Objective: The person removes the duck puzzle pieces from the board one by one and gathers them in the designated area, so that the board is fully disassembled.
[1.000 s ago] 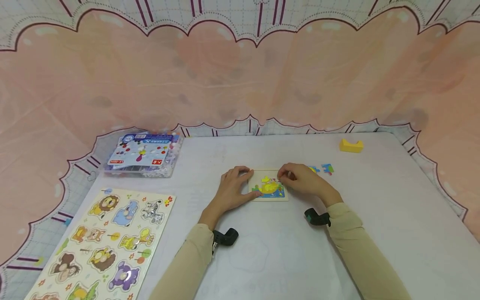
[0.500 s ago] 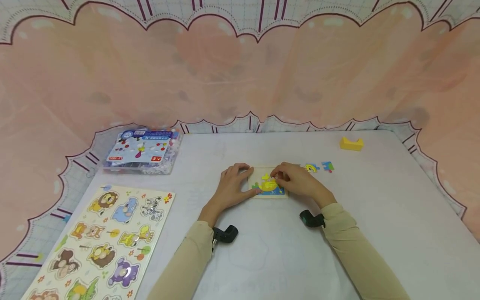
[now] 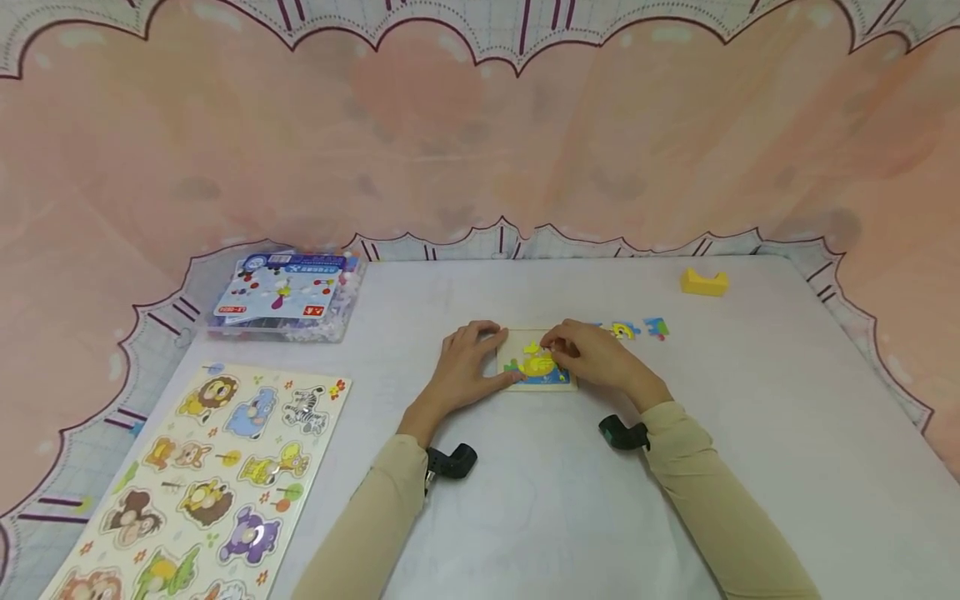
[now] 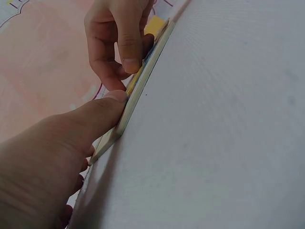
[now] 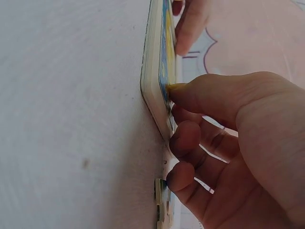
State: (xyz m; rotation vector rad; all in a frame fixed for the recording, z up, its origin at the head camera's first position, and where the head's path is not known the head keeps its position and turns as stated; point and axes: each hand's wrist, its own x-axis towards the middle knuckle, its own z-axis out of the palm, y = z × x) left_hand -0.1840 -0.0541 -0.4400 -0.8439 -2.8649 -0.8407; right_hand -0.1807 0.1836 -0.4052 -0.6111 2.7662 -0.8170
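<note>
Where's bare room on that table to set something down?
The table is bare between the plastic box and yellow block and right of the puzzle pieces. Crowded: the duck puzzle, flanked by left grip and right grip.

The right hand (image 5: 262, 133) sets its thumb tip on the board (image 5: 155, 71); whether it pinches anything is hidden. Curled fingers sit below the thumb, pieces (image 5: 163, 205) just under the lowest fingertip. Above the thumb, beyond the board, shows the left hand (image 5: 193, 26). The table (image 5: 71, 95) spreads left of the fingers.
</note>
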